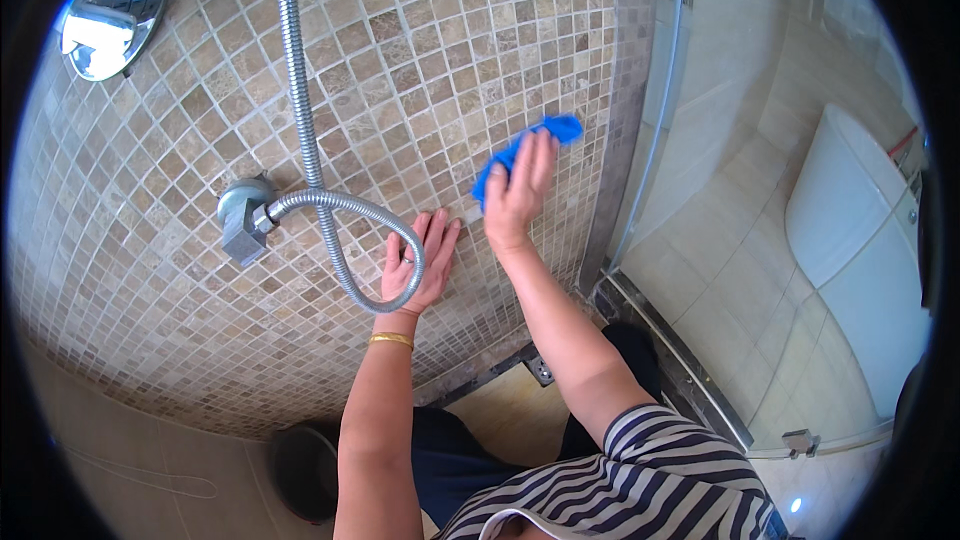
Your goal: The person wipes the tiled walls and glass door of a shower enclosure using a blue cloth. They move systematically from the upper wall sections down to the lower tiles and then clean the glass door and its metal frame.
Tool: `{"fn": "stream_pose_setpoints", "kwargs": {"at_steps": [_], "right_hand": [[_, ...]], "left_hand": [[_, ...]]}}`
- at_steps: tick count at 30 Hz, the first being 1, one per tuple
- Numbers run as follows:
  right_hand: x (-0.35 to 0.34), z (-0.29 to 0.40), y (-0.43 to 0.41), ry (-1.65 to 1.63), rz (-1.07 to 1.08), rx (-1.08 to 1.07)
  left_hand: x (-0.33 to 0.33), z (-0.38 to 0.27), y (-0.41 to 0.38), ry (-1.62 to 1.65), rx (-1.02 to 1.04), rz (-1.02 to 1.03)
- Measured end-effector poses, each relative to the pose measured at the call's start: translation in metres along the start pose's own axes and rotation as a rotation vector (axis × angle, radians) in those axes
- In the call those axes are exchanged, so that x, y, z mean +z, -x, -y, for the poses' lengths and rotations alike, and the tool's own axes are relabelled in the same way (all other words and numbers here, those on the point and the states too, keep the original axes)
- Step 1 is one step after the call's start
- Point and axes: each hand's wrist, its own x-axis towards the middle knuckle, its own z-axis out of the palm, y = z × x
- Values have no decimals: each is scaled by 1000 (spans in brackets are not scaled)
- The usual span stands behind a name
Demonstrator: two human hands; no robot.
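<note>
My right hand [521, 187] holds a bunched blue cloth [564, 127] against the brown mosaic tile wall [420, 97], near the wall's right edge. Lower and to the left, my left hand [424, 262] lies on the same tiles with fingers spread and no object in its grasp; it wears a ring, and a gold bangle is on the wrist. A loop of the metal shower hose [341, 199] hangs across the back of this hand. The hose runs up out of view and also joins a chrome wall outlet [246, 221].
A round chrome shower valve [116, 11] is at upper left. The glass panel [656, 135] stands to the right above a dark sill [675, 360], with a white toilet [847, 240] beyond. Below are a floor drain [540, 370] and a black bucket [304, 472].
</note>
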Motion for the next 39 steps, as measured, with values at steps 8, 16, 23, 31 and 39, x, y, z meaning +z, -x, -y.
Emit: {"fn": "stream_pose_setpoints", "kwargs": {"at_steps": [8, 16, 23, 31, 39], "right_hand": [[0, 48, -62, -50, 93, -430], [-21, -50, 59, 67, 32, 97], [-13, -14, 70, -80, 35, 333], [-7, 34, 8, -101, 114, -273], [-20, -37, 144, 20, 85, 471]], "left_hand": [[5, -1, 1, -8, 2, -55], [3, -1, 2, 0, -3, 6], [6, 0, 4, 1, -3, -2], [9, -2, 5, 37, -29, 42], [3, -1, 3, 32, -26, 2]]}}
